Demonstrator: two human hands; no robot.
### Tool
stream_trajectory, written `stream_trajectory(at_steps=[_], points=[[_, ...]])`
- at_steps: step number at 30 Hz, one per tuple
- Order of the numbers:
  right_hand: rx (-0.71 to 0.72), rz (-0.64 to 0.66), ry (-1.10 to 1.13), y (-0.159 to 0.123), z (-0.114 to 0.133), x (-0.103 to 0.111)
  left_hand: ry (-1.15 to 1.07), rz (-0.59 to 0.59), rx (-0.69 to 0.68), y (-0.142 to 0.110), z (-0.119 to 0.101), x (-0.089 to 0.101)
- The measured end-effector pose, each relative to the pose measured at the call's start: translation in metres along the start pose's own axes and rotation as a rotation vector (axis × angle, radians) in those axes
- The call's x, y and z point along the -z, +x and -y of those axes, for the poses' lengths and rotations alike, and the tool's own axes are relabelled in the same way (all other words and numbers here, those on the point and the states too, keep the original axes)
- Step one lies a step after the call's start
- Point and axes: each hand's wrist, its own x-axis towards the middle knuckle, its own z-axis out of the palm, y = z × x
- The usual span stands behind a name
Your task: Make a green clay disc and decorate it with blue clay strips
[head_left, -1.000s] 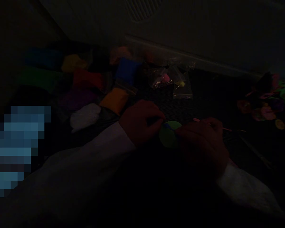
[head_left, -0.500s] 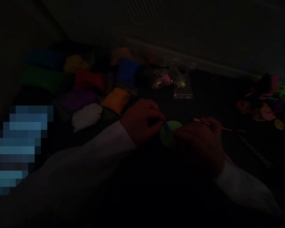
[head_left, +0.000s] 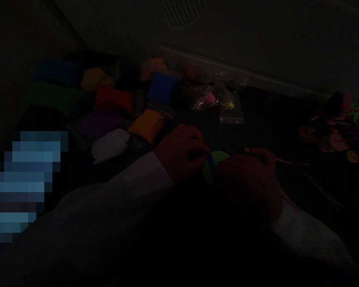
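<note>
The scene is very dark. Between my hands lies a flat green disc (head_left: 220, 155), with a short blue strip (head_left: 211, 160), probably modelling clay, across its left part. My left hand (head_left: 181, 154) is closed, thumb and fingertips pinched at the strip's upper left end. From the right, my right hand (head_left: 251, 177) covers the disc's edge, its fingers bent and pressed together there; their tips are hard to make out. A thin pink-tipped stick (head_left: 283, 161) runs behind the right hand, partly hidden by it.
Bags of coloured clay lie at the left, among them orange (head_left: 148, 124), white (head_left: 110, 145), red (head_left: 113, 99) and blue (head_left: 163, 88). Clear zip bags (head_left: 231, 109) sit behind my hands. Small colourful figures (head_left: 336, 141) and a slim tool (head_left: 323, 189) are on the right.
The blue strip now stands steeper on the green disc. My right hand's fingers have shifted slightly left and down; my left hand is nearly still. The view has moved a little.
</note>
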Motion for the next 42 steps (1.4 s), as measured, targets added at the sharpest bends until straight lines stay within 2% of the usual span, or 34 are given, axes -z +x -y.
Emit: stream_trajectory(at_steps=[8,22,38,42], points=[[0.015,0.080,0.023,-0.0020,-0.0021,-0.0003,-0.011,-0.011,-0.015,-0.0001,0.0001,-0.0022],[0.062,0.053,0.015,-0.0021,0.0003,0.0037,-0.009,-0.017,-0.021,-0.0003,0.0003,-0.0028],[0.038,0.075,0.017,-0.0041,0.0012,0.0017,-0.012,-0.027,-0.034,0.0004,-0.0006,-0.0038],[0.057,0.030,-0.015,-0.0042,0.0032,0.0037,-0.009,-0.026,-0.030,0.0009,-0.0006,-0.0033]])
